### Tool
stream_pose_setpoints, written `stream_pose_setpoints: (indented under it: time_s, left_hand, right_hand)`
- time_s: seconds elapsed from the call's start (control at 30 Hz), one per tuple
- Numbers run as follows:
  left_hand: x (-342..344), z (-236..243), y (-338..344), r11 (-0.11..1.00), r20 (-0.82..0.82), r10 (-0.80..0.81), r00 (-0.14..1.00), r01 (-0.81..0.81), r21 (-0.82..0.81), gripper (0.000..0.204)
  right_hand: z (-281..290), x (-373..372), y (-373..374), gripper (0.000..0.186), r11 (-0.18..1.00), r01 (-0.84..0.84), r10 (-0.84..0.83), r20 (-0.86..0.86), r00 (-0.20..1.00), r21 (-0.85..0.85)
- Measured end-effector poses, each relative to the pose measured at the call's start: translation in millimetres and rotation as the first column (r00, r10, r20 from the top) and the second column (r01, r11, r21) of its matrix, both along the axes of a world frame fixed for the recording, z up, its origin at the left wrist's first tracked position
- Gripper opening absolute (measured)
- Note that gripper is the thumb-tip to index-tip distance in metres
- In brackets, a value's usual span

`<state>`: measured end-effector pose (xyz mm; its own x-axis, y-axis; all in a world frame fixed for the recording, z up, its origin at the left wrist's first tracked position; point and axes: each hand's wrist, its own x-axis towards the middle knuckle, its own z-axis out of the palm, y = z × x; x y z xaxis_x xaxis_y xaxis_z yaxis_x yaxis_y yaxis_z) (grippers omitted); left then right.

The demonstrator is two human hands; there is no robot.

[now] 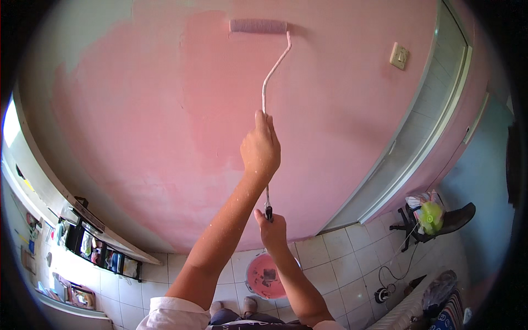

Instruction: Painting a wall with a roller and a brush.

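Note:
A paint roller (258, 26) with a pale, paint-streaked sleeve rests against the upper part of the wall (148, 93), which is partly coated in pink. Its long bent metal rod runs down toward me. My left hand (261, 147), speckled with paint, is closed round the rod about midway. Lower down, my right hand (271, 228) grips the dark handle end. On the floor below stands a round bucket (252, 281) of pink paint, partly covered by my right forearm. Fresher, darker pink lies below and left of the roller; paler wall shows at the far left.
A light switch (399, 56) sits on the wall at right, near a door (418, 121). Further right is an office chair (459, 217) with bags on it. Cables (391, 273) trail over the tiled floor (341, 267). A shelf of items (99, 250) stands at left.

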<state>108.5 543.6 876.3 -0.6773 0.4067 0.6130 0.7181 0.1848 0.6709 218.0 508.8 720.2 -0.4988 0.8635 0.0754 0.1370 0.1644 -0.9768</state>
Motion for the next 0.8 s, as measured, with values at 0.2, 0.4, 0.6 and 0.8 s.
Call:
stream_pose_setpoints:
  time_s: [0.2,0.4,0.6,0.8]
  left_hand:
    - [42.6,-226.9,-25.5,0.981,0.160,0.027,0.987,0.004,-0.192,0.035]
    - [84.1,-385.6,-78.3,0.809,0.401,0.205,0.893,0.077,-0.583,0.029]
    - [51.8,-291.7,-43.6,0.964,0.303,0.199,0.932,-0.130,-0.232,0.018]
    - [21.9,-299.4,-31.8,0.959,0.239,0.209,0.948,-0.151,-0.241,0.017]
  right_hand:
    - [-205.6,72.8,-52.4,0.051,0.971,0.095,-0.011,0.356,0.934,-0.218]
    - [-341.8,138.3,-133.3,0.037,0.990,0.094,-0.021,0.561,0.827,-0.102]
    - [-272.0,89.5,-68.6,0.052,0.994,0.098,-0.100,0.597,0.796,0.036]
    - [-269.8,54.8,-56.8,0.047,0.996,0.062,-0.081,0.438,0.895,0.057]
